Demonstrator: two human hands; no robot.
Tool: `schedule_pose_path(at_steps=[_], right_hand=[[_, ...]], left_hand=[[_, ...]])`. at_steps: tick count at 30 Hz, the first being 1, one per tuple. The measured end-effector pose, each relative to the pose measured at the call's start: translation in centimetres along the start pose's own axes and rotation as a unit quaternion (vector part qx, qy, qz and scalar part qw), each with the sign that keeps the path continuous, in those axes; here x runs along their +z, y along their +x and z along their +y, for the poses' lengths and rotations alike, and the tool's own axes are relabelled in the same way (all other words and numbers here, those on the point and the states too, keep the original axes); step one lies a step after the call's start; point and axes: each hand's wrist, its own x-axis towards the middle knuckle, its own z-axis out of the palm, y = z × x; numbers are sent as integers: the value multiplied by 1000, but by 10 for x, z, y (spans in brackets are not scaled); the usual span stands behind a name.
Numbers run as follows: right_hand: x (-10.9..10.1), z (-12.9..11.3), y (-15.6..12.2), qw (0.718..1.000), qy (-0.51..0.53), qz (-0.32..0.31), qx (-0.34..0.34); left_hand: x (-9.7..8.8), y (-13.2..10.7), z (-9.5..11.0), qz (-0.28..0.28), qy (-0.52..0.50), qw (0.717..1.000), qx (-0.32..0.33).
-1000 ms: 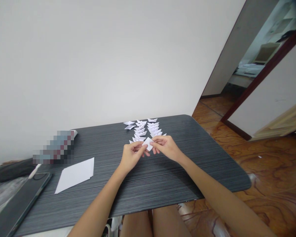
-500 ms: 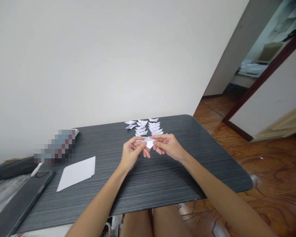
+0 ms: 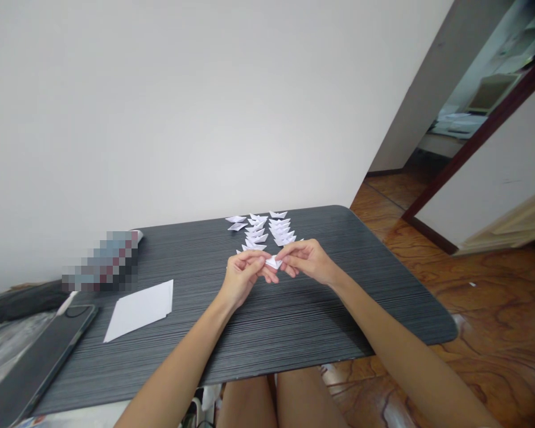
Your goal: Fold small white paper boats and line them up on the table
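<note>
Where fingers [image 3: 254, 267] pinch, white paper [image 3: 274, 262], sides hidden

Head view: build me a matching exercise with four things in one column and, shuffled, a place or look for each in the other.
Things
1. small folded paper
2. white sheets
3. paper boats
4. table

Places and looks
A. lying flat, toward the left of the view
B. dark, finely streaked
C. held between the left hand and the right hand
D. grouped just beyond the hands

Pairs: 1-C, 2-A, 3-D, 4-B
</note>
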Motion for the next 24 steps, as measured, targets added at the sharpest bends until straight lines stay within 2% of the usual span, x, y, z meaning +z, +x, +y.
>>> schedule_pose_path(at_steps=[9,12,16,19,24], right_hand=[[-3,-7,-3,997,-76,-20,-24],[-2,-7,-2,995,-94,0,-20],[-1,-4,2,993,-106,51,24],[-1,-2,4,987,-138,48,64],[-1,-2,3,984,-170,47,19]], left_hand=[[-2,1,3,-24,81,996,-29],[0,1,5,-26,105,994,-19],[2,0,4,-8,159,987,17],[1,-1,0,8,219,975,41],[-3,0,-1,4,289,957,33]])
